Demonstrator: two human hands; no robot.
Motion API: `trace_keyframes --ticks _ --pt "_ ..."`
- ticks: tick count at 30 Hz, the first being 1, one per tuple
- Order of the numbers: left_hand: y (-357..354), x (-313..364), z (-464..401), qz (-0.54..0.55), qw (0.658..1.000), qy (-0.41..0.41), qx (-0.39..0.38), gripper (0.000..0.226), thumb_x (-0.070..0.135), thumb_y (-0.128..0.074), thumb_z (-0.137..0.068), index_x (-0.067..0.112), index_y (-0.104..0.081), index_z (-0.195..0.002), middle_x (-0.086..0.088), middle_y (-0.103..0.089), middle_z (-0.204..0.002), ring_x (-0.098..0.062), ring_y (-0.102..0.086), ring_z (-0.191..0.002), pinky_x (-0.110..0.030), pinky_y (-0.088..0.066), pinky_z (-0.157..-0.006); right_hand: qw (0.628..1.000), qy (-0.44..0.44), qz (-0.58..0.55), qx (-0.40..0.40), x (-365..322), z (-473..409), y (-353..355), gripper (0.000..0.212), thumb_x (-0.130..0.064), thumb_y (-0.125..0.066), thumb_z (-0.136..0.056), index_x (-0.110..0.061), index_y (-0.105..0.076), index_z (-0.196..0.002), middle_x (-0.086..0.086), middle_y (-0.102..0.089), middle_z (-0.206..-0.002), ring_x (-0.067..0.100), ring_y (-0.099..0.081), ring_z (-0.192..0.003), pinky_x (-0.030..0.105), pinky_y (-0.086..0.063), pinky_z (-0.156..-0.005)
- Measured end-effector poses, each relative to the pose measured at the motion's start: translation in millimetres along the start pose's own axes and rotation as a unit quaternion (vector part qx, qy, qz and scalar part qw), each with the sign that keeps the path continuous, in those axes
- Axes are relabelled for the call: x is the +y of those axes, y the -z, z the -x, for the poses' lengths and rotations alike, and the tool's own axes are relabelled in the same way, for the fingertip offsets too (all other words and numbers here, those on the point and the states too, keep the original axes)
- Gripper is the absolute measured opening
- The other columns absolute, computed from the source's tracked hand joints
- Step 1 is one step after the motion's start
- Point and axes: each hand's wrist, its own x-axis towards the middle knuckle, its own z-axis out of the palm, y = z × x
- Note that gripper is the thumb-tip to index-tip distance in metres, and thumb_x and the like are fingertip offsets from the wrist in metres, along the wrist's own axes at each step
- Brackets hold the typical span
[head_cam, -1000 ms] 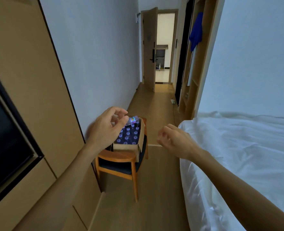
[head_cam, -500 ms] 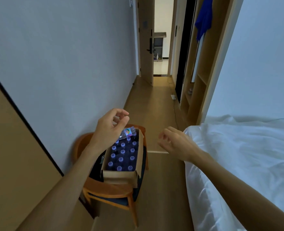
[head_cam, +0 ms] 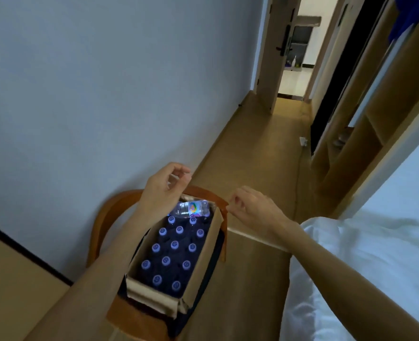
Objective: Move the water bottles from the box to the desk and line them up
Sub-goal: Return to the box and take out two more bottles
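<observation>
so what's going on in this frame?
A person is reaching toward an open cardboard box of capped water bottles that sits on a wooden chair. The left hand hangs over the far end, just above one bottle lying on its side; the right hand hangs beside the box. Neither holds anything. No desk is in view.

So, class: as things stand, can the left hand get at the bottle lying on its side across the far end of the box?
Probably yes. The left hand hovers just above the lying bottle, the box is open-topped, and nothing sits between them.
</observation>
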Motion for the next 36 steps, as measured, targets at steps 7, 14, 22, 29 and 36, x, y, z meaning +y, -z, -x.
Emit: trace_keyframes --ticks 7,14,22,29,36 --pt "-5 -58 -37 -0.002 0.989 0.128 0.073 0.008 0.019 -0.059 -0.094 0.019 -0.064 -0.1 0.015 -0.064 -0.082 -0.004 -0.057 -0.066 -0.028 -0.049 -0.073 0.994 0.06 -0.035 -0.082 28 -106 -34 0.016 -0.042 -0.055 -0.092 -0.03 -0.055 -0.103 -0.011 -0.054 -0.102 0.009 -0.056 -0.089 0.035 -0.052 -0.077" --pt "-7 -152 -69 -0.013 0.968 0.213 0.134 0.007 0.022 -0.059 -0.094 0.028 -0.063 -0.095 0.012 -0.064 -0.08 -0.012 -0.06 -0.07 -0.035 -0.053 -0.07 0.98 0.12 -0.048 -0.148 35 -205 -89 0.02 -0.026 -0.061 -0.093 -0.01 -0.061 -0.105 0.004 -0.061 -0.098 0.01 -0.051 -0.08 0.019 -0.038 -0.069" --pt "-32 -233 -111 0.011 0.932 0.342 0.124 0.013 0.029 -0.055 -0.095 0.036 -0.059 -0.085 0.006 -0.063 -0.08 -0.014 -0.062 -0.067 -0.031 -0.052 -0.066 0.966 0.109 -0.007 -0.233 66 -277 -160 0.024 -0.039 -0.06 -0.09 -0.021 -0.057 -0.105 -0.005 -0.057 -0.099 0.014 -0.056 -0.088 0.034 -0.049 -0.078" --pt "-50 -265 -104 0.014 0.902 0.414 0.124 0.01 0.026 -0.054 -0.095 0.024 -0.064 -0.097 0.009 -0.065 -0.078 0.002 -0.06 -0.065 -0.011 -0.044 -0.062 0.929 0.115 0.084 -0.343 87 -304 -227 0.054 -0.052 -0.06 -0.084 -0.016 -0.048 -0.123 0.006 -0.056 -0.12 0.03 -0.054 -0.108 0.036 -0.042 -0.08" --pt "-66 -275 -95 0.03 0.856 0.487 0.17 0.013 0.024 -0.057 -0.094 0.035 -0.06 -0.087 0.014 -0.064 -0.07 -0.004 -0.061 -0.06 -0.02 -0.049 -0.061 0.889 0.137 0.096 -0.426 93 -310 -273 0.085 -0.052 -0.068 -0.078 -0.01 -0.032 -0.142 0.014 -0.051 -0.13 0.031 -0.047 -0.122 0.039 -0.042 -0.098"
